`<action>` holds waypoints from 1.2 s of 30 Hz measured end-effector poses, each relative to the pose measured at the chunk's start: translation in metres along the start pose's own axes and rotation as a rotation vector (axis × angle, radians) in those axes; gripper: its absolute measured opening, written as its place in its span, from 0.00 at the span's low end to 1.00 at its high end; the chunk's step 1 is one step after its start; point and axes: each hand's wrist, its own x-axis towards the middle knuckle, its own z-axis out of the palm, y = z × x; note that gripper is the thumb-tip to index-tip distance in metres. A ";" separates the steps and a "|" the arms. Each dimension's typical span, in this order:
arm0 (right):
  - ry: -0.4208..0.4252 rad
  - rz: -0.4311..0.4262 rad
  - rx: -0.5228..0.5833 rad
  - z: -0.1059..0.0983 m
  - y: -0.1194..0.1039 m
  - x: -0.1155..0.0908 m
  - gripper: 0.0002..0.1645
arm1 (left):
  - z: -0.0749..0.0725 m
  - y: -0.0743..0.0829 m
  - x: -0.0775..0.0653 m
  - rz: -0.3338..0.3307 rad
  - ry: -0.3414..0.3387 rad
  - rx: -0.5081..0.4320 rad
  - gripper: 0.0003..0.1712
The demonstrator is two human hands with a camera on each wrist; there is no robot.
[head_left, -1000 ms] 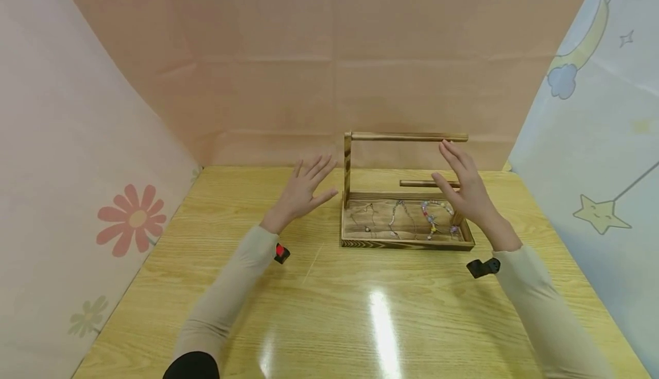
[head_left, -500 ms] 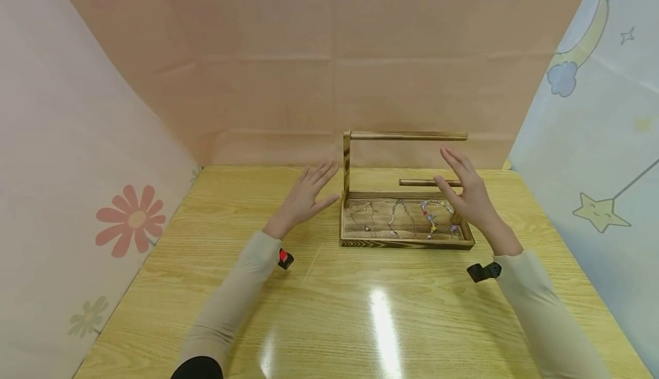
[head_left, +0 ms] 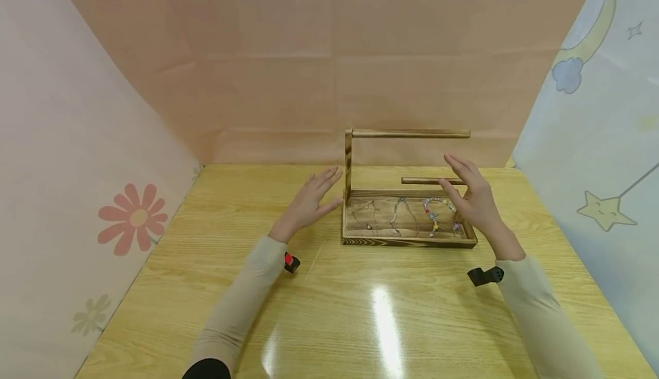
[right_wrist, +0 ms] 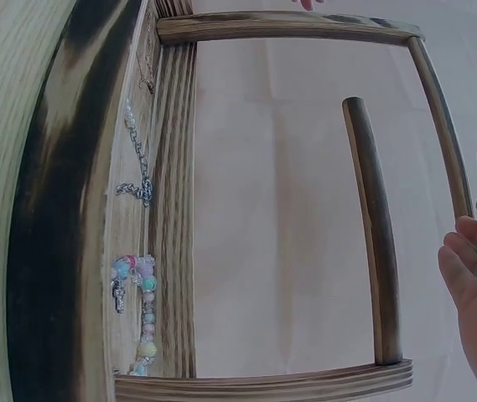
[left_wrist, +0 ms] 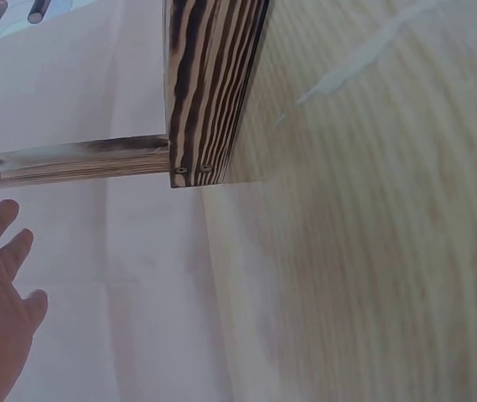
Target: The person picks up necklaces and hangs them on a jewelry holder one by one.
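Observation:
A brown wooden jewellery stand has a shallow tray (head_left: 407, 242), a left post (head_left: 348, 167), a long top bar (head_left: 412, 134) and a shorter lower bar (head_left: 424, 180). Inside the tray lie a fine chain (head_left: 368, 227), a silver chain bracelet (right_wrist: 142, 159) and a colourful beaded bracelet (right_wrist: 147, 322). Just left of the post my left hand (head_left: 309, 204) is held with fingers extended, holding nothing. My right hand (head_left: 476, 202), also without anything in it, hovers over the tray's right end, overlapping the lower bar and hiding part of the right post.
The stand is on a light wood-grain table (head_left: 329, 310) near its back edge. A peach backdrop (head_left: 257, 93) rises behind, with a flowered panel (head_left: 51, 156) on the left and a moon-and-star panel (head_left: 607, 139) on the right.
My left hand has shifted slightly right and down, closer to the stand. The right hand has dropped a little, its fingertips now below the top bar. The stand and jewellery stay in place.

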 end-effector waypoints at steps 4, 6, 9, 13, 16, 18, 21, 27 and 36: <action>0.002 -0.013 0.011 0.000 0.002 -0.002 0.27 | 0.004 0.000 -0.001 -0.013 -0.006 -0.017 0.41; 0.003 -0.009 0.015 0.001 0.002 -0.003 0.26 | 0.006 0.000 -0.003 -0.017 -0.011 -0.028 0.40; 0.003 0.014 0.010 0.001 0.001 -0.006 0.26 | 0.008 0.001 -0.005 -0.019 -0.019 -0.048 0.40; -0.002 0.043 0.026 0.002 -0.001 -0.010 0.25 | 0.011 0.001 -0.007 -0.033 -0.034 -0.078 0.40; -0.009 0.061 0.049 0.002 -0.001 -0.014 0.25 | 0.014 0.001 -0.009 -0.044 -0.038 -0.103 0.40; -0.010 0.072 0.058 0.002 -0.002 -0.016 0.25 | 0.017 0.002 -0.010 -0.052 -0.040 -0.116 0.41; -0.017 0.085 0.056 0.003 -0.003 -0.018 0.24 | 0.019 0.003 -0.011 -0.056 -0.036 -0.136 0.41; -0.034 0.092 0.087 0.000 -0.023 -0.016 0.19 | 0.022 0.006 -0.012 -0.071 -0.047 -0.142 0.39; -0.032 0.150 0.109 -0.005 -0.035 -0.020 0.14 | 0.033 0.008 -0.014 -0.086 -0.073 -0.171 0.37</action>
